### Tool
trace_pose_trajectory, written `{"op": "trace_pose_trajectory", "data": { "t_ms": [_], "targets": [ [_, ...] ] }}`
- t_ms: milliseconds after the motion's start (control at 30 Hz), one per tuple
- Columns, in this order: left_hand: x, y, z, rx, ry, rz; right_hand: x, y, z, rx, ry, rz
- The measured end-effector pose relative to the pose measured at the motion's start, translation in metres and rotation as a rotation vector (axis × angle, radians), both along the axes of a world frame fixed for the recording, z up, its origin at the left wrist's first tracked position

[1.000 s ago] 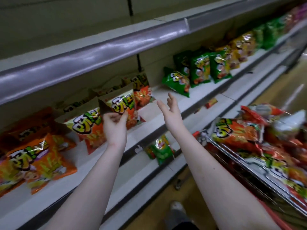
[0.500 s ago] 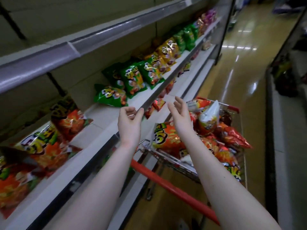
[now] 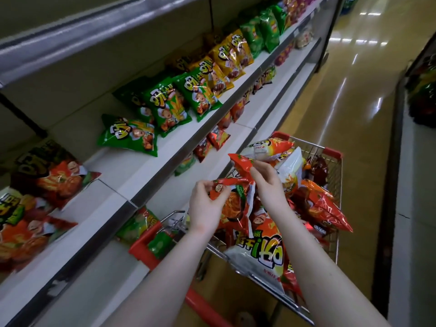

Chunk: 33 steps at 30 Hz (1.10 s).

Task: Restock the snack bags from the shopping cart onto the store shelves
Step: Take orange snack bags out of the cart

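Over the cart (image 3: 331, 152) — left hand (image 3: 205, 208), right hand (image 3: 267, 182), empty before, grip snack bags (image 3: 236, 206).

glossy crinkled plastic snack bags (image 3: 238, 204), wire-metal shopping cart (image 3: 330, 234), polished floor (image 3: 349, 95).

Orange-red snack bag (image 3: 236, 206) above heaped shopping cart (image 3: 336, 156) — green bags (image 3: 165, 107) leaning along shelf (image 3: 118, 168)

Orange bags (image 3: 28, 220) at the shelf's left end are smeared and cut off by the frame edge. Lower-shelf bags (image 3: 218, 139) mostly hide under the ledge above. Floor of the shopping cart (image 3: 330, 152) is buried under snacks. Honestly can't tell if left hand (image 3: 205, 208) and right hand (image 3: 266, 182) pinch the same red bag (image 3: 233, 206) or two. Far-right rack (image 3: 422, 90) is just dark blur.
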<state>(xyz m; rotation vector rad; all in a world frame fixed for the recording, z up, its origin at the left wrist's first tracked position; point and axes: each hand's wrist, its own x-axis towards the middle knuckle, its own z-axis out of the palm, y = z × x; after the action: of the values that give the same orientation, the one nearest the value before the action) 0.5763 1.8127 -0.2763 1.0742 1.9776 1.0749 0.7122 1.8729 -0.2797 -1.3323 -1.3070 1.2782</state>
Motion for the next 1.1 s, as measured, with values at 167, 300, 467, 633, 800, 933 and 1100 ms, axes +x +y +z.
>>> {"op": "trace_pose_trajectory", "data": {
  "t_ms": [167, 300, 467, 633, 800, 933, 1100],
  "targets": [
    [-0.001, 0.001, -0.022, -0.341, 0.081, 0.186, -0.008, 0.018, -0.027, 0.022, -0.206, 0.146],
    [0.009, -0.002, -0.038, -0.403, -0.189, 0.252, -0.015, 0.03, -0.054, 0.029, -0.372, 0.188],
    [0.029, 0.01, -0.038, -0.425, -0.7, 0.575, -0.012, 0.029, -0.065, 0.079, -0.444, 0.154],
    [0.05, 0.013, -0.031, -0.326, -0.976, 0.719, 0.013, 0.029, -0.056, 0.141, -0.305, 0.09],
    [0.058, 0.013, -0.027, -0.157, -0.898, 0.919, 0.04, 0.033, -0.044, 0.17, -0.2, -0.033],
    [0.065, 0.004, -0.019, -0.004, -0.899, 0.893, 0.067, 0.042, -0.04, 0.146, -0.12, -0.271],
    [0.08, 0.003, -0.006, 0.093, -0.814, 0.746, 0.093, 0.059, -0.052, -0.028, -0.243, -0.403]
  ]
}}
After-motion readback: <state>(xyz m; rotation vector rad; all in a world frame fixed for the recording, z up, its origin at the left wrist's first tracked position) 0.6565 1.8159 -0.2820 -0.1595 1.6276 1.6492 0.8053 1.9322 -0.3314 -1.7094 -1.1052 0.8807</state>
